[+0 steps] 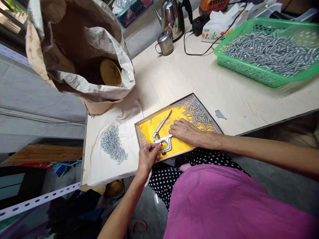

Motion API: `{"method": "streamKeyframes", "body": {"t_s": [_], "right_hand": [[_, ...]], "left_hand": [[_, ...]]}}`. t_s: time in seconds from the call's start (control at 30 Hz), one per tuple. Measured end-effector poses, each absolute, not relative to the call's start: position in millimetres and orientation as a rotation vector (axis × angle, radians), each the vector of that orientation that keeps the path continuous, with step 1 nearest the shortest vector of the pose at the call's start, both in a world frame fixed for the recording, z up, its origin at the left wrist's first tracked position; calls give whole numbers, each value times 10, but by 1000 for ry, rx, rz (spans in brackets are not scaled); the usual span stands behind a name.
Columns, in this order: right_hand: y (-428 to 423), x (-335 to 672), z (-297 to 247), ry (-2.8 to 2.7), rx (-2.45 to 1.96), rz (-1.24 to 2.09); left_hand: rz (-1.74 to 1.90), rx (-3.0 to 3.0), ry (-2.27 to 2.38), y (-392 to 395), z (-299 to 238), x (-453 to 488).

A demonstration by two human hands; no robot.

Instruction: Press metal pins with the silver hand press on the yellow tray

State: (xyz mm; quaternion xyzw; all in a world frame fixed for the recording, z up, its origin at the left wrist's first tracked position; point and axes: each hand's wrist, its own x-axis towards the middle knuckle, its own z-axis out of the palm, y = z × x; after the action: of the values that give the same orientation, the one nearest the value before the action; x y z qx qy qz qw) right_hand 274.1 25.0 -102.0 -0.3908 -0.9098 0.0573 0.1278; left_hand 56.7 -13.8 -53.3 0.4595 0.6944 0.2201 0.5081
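Observation:
A shallow tray [179, 153] lined with yellow sheeting lies at the table's near edge, with small metal pin-like pieces [196, 111] heaped in its far right part and a few along its left side. On the yellow lies a silver hand-press plier [163, 141] with a spring and one raised handle. My left hand [147, 157] is closed in a pinch at the plier's jaw; what its fingertips hold is hidden. My right hand [185, 132] rests palm down over the yellow, fingers bent together just right of the plier, and whatever is under them cannot be seen.
A pile of small metal pieces [113, 144] sits on white cloth at left. Behind it stands a large open paper sack [107, 96]. A green basket [249, 74] full of metal pieces is at right. A metal cup [165, 44], kettle [171, 18] and black cord [199, 54] are farther back.

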Motion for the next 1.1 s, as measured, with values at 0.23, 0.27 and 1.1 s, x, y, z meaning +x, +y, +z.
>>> {"method": "streamKeyframes", "body": {"t_s": [0.23, 0.27, 1.1], "right_hand": [[250, 2745, -926, -2659, -1176, 248], [254, 2743, -941, -2654, -1175, 254], [349, 2798, -1016, -2667, -1020, 321]], "left_hand": [[483, 1134, 1740, -136, -570, 589], [477, 1131, 1749, -140, -567, 593], [189, 1152, 1724, -57, -531, 558]]}}
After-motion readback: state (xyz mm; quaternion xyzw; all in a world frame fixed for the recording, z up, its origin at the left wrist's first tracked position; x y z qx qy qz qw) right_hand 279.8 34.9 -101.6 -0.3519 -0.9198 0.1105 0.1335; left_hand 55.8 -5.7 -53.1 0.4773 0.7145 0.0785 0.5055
